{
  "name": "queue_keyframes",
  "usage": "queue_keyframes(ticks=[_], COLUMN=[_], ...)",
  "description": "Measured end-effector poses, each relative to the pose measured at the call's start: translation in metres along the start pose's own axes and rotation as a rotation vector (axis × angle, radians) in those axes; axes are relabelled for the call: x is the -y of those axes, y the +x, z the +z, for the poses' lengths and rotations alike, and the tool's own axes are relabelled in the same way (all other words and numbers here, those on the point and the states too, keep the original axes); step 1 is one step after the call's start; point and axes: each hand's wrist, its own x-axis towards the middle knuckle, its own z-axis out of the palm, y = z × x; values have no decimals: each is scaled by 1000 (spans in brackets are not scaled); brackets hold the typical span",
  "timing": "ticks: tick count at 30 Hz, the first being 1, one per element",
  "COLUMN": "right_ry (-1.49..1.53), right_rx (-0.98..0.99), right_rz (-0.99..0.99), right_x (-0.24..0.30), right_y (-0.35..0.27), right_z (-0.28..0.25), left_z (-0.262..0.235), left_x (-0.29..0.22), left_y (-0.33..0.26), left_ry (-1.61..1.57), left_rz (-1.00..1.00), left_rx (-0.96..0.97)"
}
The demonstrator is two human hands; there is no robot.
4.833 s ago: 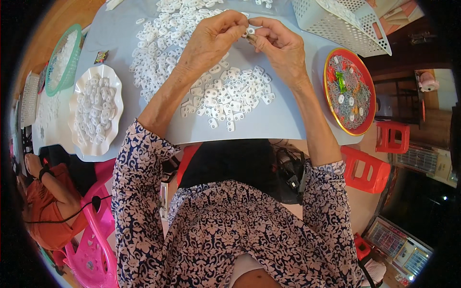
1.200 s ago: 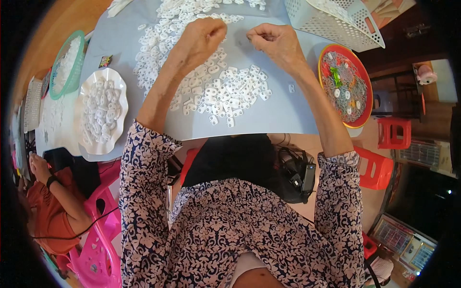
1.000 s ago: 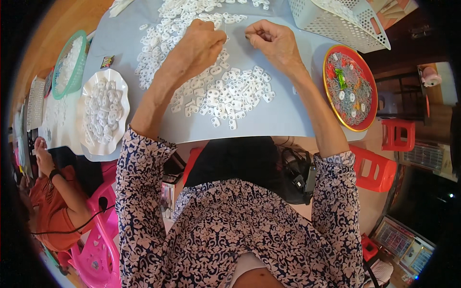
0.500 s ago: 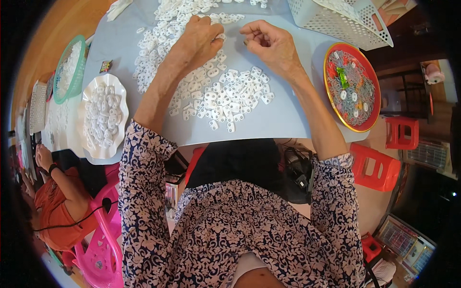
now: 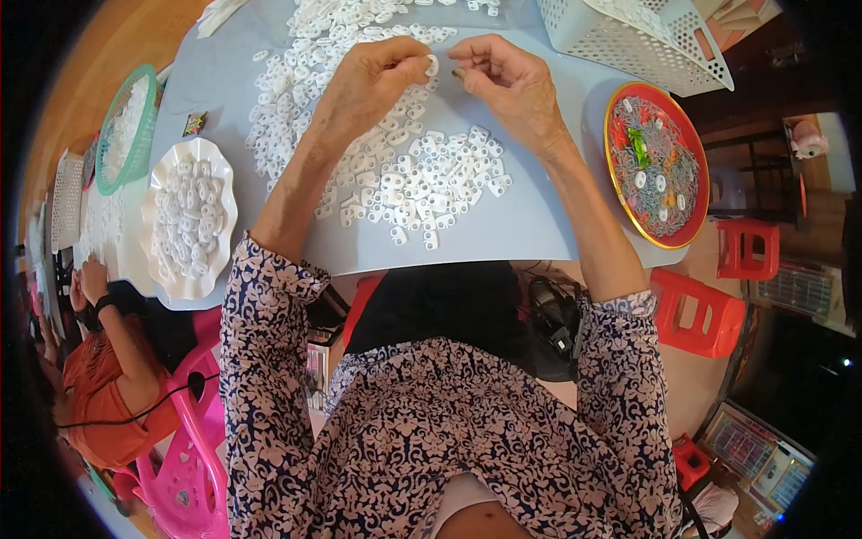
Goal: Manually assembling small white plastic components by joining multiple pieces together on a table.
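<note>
Pinched between thumb and forefinger of my left hand (image 5: 373, 85) is a small white plastic piece with holes (image 5: 433, 66). My right hand (image 5: 516, 85) faces it across a narrow gap, fingers curled and thumb near the forefinger. Something small and dark shows at that thumb's tip; I cannot make out what it is. Beneath and beyond my left hand spreads a large heap of similar white pieces (image 5: 287, 117). A smaller pile (image 5: 431, 184) lies nearer me, between my forearms.
Right of my arm, a red gold-rimmed tray (image 5: 613, 166) holds many thin grey pieces. A white perforated basket (image 5: 593, 40) stands behind it. At left are a scalloped white dish (image 5: 157, 256) and a green basket (image 5: 109, 171). A person in orange (image 5: 121, 386) sits beyond.
My left hand has turned and moved slightly right, bringing a white piece into view at its fingertips. My right hand stays nearly in place. The neighbouring person's hand has shifted slightly.
</note>
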Motion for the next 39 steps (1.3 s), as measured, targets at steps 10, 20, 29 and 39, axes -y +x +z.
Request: queue_keyframes(ticks=[10,20,29,39], right_ry=[60,22,14,16], right_rx=[-29,-33,-25,-14], right_rz=[-4,-19,-25,2], right_x=[4,9,6,3], right_y=[2,2,3,3], right_z=[-2,-2,-3,-3], left_z=[-8,9,7,10], left_x=[2,-10,-9,-16], left_y=[1,4,6,2], left_ry=[649,777,766,801], left_rz=[220,287,226,209], left_rx=[63,53,177,204])
